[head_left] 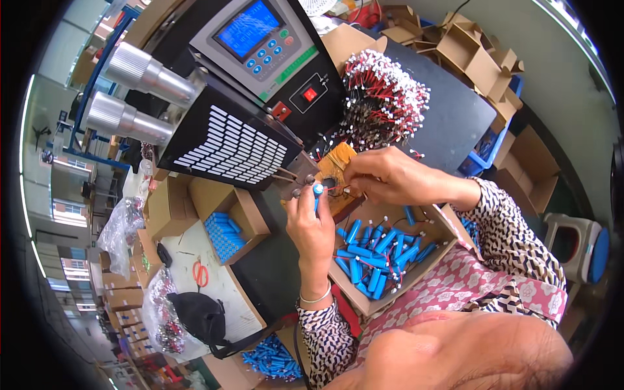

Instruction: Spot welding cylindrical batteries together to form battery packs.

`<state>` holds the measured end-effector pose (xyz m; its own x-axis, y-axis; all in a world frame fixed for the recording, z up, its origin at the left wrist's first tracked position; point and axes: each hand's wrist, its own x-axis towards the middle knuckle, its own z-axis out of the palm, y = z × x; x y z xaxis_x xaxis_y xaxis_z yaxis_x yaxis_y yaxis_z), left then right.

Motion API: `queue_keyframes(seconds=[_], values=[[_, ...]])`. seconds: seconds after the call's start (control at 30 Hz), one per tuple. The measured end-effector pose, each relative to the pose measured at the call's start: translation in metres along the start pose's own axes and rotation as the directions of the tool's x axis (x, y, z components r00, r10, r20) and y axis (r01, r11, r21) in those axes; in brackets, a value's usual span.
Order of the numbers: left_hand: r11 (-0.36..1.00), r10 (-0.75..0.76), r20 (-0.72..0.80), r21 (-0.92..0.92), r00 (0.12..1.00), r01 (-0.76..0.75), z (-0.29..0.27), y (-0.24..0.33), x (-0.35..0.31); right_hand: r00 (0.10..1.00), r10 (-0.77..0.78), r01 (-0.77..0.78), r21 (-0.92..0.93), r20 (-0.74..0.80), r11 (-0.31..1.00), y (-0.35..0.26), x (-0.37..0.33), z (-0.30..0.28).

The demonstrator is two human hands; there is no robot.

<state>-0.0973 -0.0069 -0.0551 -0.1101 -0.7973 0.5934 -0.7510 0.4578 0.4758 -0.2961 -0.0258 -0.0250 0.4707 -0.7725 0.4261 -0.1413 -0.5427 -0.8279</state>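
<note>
My left hand (311, 234) is closed round a blue cylindrical battery cell (317, 203), its end facing up. The cell is held just in front of the two thin metal electrodes (286, 174) that stick out of a black spot-welding machine (227, 140). Fingers pinched together, my right hand (396, 177) grips a thin wire lead (333, 189) whose red wire reaches to the top of the cell. A worn yellow-brown block (339, 158) sits under and behind my fingers.
Below my hands, a cardboard box (448, 250) holds several wired blue cells. Another carton (253, 224) at left holds upright cells. A heap of white-plugged leads (387, 97) lies behind. Red-handled scissors (200, 274) and a black cloth bag (198, 318) are at left.
</note>
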Motion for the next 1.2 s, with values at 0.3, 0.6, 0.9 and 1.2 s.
queue_keyframes(seconds=[0.3, 0.6, 0.9, 1.2], values=[[0.994, -0.072, 0.203, -0.068, 0.977, 0.088, -0.020, 0.042, -0.006, 0.936, 0.263, -0.095, 0.550, -0.235, 0.830, 0.038, -0.021, -0.029], [0.997, 0.054, 0.770, -0.071, 0.636, 0.002, -0.014, 0.059, -0.021, 0.902, 0.266, 0.031, 0.666, -0.340, 0.745, 0.037, -0.046, -0.042], [0.849, -0.277, 0.369, -0.338, 0.887, 0.406, -0.061, 0.010, -0.062, 0.799, 0.019, -0.395, -0.501, -0.600, 0.770, 0.098, -0.118, -0.053], [0.597, -0.364, 0.062, -0.750, 0.929, 0.284, -0.048, 0.010, -0.018, 0.949, 0.202, -0.307, -0.848, -0.241, 0.432, 0.079, -0.126, -0.086]])
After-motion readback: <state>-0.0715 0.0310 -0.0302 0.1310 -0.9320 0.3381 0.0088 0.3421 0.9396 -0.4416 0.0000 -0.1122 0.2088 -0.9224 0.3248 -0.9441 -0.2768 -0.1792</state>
